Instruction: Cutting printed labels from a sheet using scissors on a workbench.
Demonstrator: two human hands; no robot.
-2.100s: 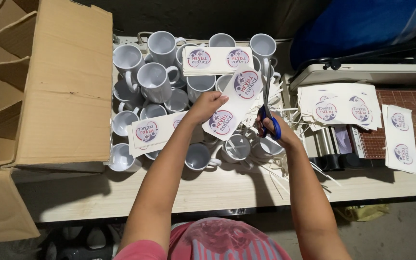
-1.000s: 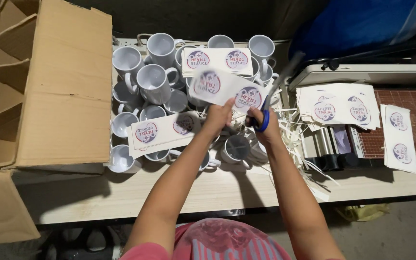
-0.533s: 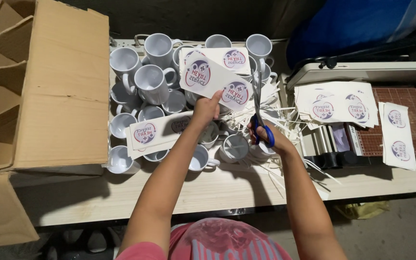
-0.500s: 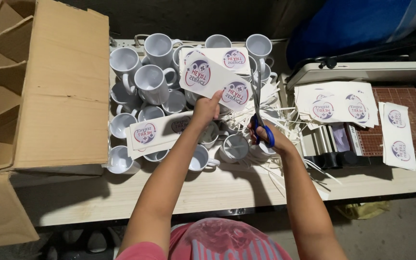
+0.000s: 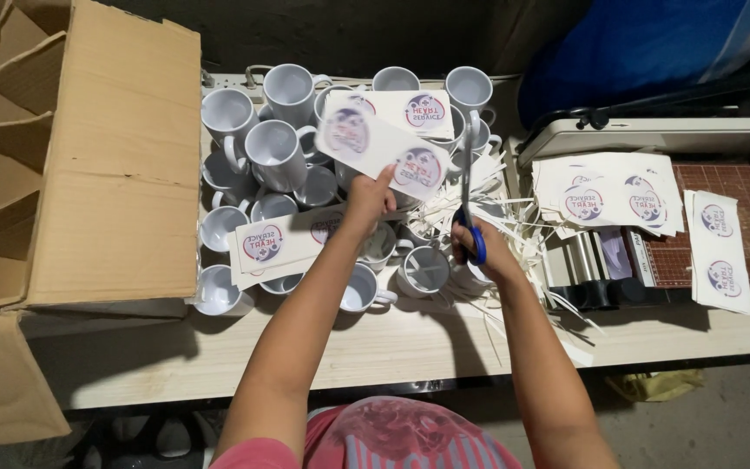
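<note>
Printed paper sheet (image 5: 382,146), white with round emblems, was held tilted above a cluster of white mugs (image 5: 275,152) at the middle of the table (image 5: 392,347). It was pinched at its lower edge by the fingers of the left hand (image 5: 369,198). Blue-handled scissors (image 5: 469,195) were gripped in the right hand (image 5: 477,252), fingers clenched through the handles, blades pointed away from the body just beside the sheet's right edge; contact between blades and sheet could not be told. Thin white paper strips (image 5: 523,234) were seen strewn over the mugs near the right hand. A second printed sheet (image 5: 275,245) lay across the mugs at left. Further printed sheets (image 5: 609,193) were stacked to the right, over a cutting mat (image 5: 722,217). An open cardboard box (image 5: 88,165) stood at the far left.
</note>
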